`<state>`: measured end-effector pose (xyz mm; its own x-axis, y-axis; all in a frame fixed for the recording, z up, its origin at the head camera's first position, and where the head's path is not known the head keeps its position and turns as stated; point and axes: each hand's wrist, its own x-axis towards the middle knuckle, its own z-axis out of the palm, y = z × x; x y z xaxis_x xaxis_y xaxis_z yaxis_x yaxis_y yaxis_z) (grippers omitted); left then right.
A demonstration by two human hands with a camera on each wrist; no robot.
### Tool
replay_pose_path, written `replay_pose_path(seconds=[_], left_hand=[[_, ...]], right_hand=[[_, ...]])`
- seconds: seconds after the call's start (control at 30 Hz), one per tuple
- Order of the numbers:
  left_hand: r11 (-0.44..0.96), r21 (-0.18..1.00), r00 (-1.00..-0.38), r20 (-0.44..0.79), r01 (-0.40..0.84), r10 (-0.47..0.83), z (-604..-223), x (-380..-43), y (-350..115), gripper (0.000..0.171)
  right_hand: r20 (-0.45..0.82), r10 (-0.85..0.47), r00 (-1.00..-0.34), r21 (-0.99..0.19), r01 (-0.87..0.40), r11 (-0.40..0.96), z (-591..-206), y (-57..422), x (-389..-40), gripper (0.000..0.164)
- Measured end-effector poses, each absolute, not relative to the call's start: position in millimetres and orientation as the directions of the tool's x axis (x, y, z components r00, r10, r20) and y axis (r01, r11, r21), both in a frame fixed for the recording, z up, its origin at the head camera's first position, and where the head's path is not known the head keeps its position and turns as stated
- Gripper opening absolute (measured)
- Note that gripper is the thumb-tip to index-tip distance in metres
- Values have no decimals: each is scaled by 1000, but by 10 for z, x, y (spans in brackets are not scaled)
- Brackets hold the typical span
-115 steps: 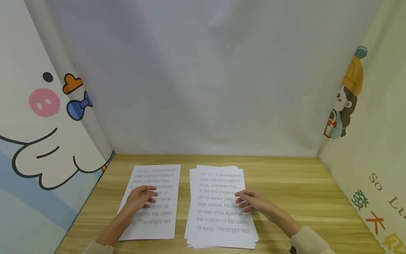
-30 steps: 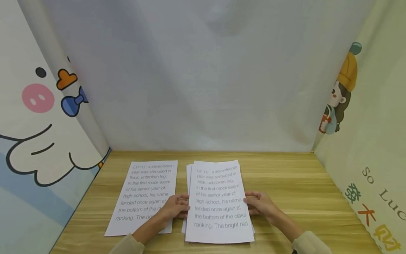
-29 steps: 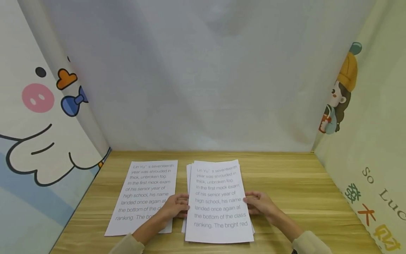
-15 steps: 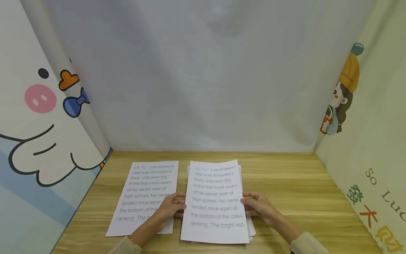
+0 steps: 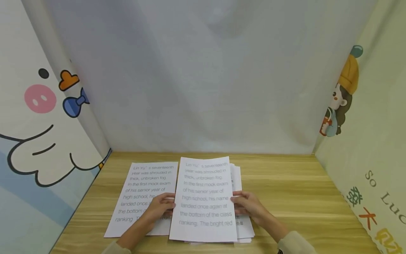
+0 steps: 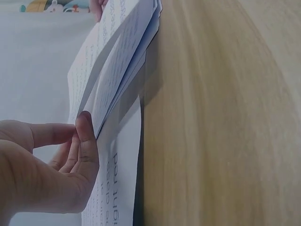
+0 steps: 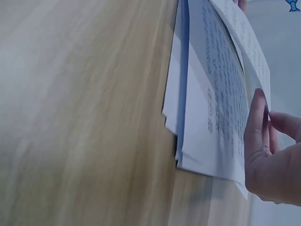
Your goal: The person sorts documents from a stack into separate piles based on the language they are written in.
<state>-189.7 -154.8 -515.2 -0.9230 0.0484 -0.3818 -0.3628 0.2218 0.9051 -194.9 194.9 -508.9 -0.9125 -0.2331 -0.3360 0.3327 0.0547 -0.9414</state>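
Note:
A white sheet of paper [image 5: 203,201] printed in large grey English text is raised above a paper stack [image 5: 244,225], bowed slightly between both hands. My left hand [image 5: 160,208] pinches its left edge between thumb and fingers; the left wrist view shows the left thumb and fingers [image 6: 86,141] meeting at that edge. Its right edge is pinched by my right hand [image 5: 250,206], seen also in the right wrist view. Small dense characters show on the stack's top sheet [image 7: 214,103]. Another printed sheet [image 5: 136,201] lies flat at the left, partly behind my left hand and forearm.
The wooden table [image 5: 285,187] carries both paper piles. A pale curtain-like wall [image 5: 203,88] rises at its back edge. Side panels with cartoon prints, a pig-nosed figure [image 5: 39,98] and a girl in a hat [image 5: 342,95], border it left and right.
From resting over the papers, both hands have taken the top sheet by its edges. The sheet has shifted left off the stack, uncovering differently printed paper beneath on the right.

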Motion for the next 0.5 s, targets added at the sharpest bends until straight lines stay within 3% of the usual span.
replay_pose_path(seconds=[0.5], left_hand=[[159,918,-931,-366,-363,-10,-5164,-1936,-1763,47]], right_hand=[[-311,-137,-940,-949,314,2,-5159,1585,-2047,44]])
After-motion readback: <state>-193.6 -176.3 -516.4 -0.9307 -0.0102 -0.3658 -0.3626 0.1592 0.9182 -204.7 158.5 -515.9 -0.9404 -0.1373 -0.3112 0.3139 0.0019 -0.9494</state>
